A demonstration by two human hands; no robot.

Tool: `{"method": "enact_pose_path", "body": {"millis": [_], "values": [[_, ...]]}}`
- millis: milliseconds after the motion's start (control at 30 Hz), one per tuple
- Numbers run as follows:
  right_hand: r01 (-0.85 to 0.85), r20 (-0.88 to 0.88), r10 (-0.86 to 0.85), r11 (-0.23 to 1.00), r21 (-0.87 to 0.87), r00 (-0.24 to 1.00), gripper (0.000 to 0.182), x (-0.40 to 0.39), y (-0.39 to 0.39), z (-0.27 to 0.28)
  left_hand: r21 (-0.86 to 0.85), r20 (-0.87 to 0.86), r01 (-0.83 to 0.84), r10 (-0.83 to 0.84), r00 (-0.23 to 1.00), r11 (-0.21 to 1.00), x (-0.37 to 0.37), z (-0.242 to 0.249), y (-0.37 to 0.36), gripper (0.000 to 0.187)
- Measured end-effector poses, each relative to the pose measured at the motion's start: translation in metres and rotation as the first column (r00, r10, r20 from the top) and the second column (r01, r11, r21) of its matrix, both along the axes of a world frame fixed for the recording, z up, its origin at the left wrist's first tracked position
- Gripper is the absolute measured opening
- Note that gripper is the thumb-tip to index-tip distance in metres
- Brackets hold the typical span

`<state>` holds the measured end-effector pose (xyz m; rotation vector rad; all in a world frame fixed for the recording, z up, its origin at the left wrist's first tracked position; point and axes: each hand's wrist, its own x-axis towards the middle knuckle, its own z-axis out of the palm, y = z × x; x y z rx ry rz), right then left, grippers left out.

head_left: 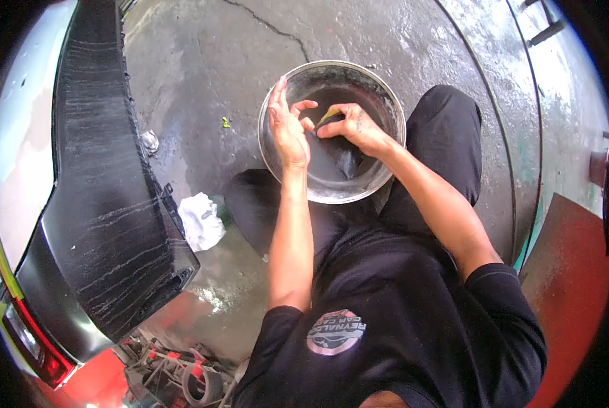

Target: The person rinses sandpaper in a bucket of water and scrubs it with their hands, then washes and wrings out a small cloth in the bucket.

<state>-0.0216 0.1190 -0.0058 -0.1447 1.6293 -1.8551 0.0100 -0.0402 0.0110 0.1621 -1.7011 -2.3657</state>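
Well, the pad (329,117) is two-toned — yellow and dark.

From my remote feed, I see a wet grey concrete floor (202,54), cracked, carrying a round basin (332,192), a crumpled white cloth (201,222), a small yellow-green scrap (225,122) and long dark lines (489,81).

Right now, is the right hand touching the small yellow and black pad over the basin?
Touching. The head view shows the right hand pinching the yellow and black pad between thumb and fingers, over the basin.
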Motion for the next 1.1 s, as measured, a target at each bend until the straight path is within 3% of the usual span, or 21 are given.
{"method": "enact_pose_path", "body": {"millis": [100, 200, 300, 333, 367, 433, 533, 633, 733, 833, 933, 1000, 1100], "values": [[0.135, 0.055, -0.131, 0.988, -0.075, 0.990, 0.025, -0.002, -0.002, -0.003, -0.020, -0.019, 0.000, -0.001, 1.000, 1.000, 0.000, 0.000, -0.002, 0.087], [0.199, 0.189, -0.159, 0.957, -0.212, 0.969, 0.029, -0.003, 0.000, 0.002, 0.026, -0.013, 0.002, -0.002, 1.000, 1.000, 0.002, 0.001, -0.002, 0.084], [0.134, 0.083, -0.121, 0.978, -0.161, 0.989, 0.031, -0.002, -0.008, -0.002, -0.028, -0.101, -0.023, 0.020, 0.995, 0.999, -0.002, -0.006, 0.002, 0.080], [0.070, -0.057, -0.072, 0.997, -0.023, 0.996, 0.032, 0.000, -0.012, -0.008, -0.024, -0.105, -0.019, 0.016, 0.994, 1.000, -0.003, -0.009, 0.002, 0.078], [0.018, -0.042, -0.014, 0.996, 0.084, 0.999, 0.032, 0.000, -0.012, -0.012, -0.020, -0.109, -0.014, 0.012, 0.994, 1.000, -0.003, -0.013, 0.001, 0.076], [-0.022, -0.065, 0.024, 0.999, 0.024, 0.998, 0.029, 0.004, -0.012, 0.002, 0.032, -0.065, -0.015, 0.017, 0.998, 0.999, 0.001, -0.012, 0.002, 0.074], [-0.059, -0.107, 0.066, 0.996, 0.067, 0.992, 0.026, 0.003, -0.006, 0.002, 0.147, 0.028, -0.037, 0.033, 0.999, 0.988, 0.007, -0.005, 0.007, 0.075], [-0.042, -0.218, 0.054, 0.997, 0.058, 0.974, 0.025, 0.000, -0.002, -0.002, 0.184, 0.051, -0.054, 0.045, 0.998, 0.981, 0.006, -0.008, 0.006, 0.075], [-0.049, -0.210, 0.063, 0.996, 0.072, 0.976, 0.023, 0.000, 0.002, 0.003, 0.170, 0.053, -0.079, 0.071, 0.996, 0.982, 0.007, -0.007, 0.004, 0.071], [-0.014, -0.187, 0.037, 0.992, 0.124, 0.982, 0.023, -0.006, 0.006, -0.003, 0.017, 0.060, -0.138, 0.136, 0.989, 0.990, 0.010, 0.004, 0.009, 0.056], [0.163, -0.203, -0.126, 0.971, 0.176, 0.971, 0.028, -0.009, 0.009, -0.009, -0.056, -0.035, -0.094, 0.092, 0.995, 0.994, 0.017, -0.003, 0.002, 0.036], [0.220, -0.198, -0.188, 0.963, 0.158, 0.962, 0.032, -0.010, 0.011, -0.007, -0.269, -0.046, 0.016, -0.029, 0.999, 0.963, 0.029, 0.001, -0.010, 0.025], [0.227, -0.187, -0.215, 0.973, 0.040, 0.958, 0.034, -0.014, 0.010, -0.004, -0.528, -0.078, 0.103, -0.169, 0.983, 0.843, 0.044, 0.023, -0.009, 0.023]]}}
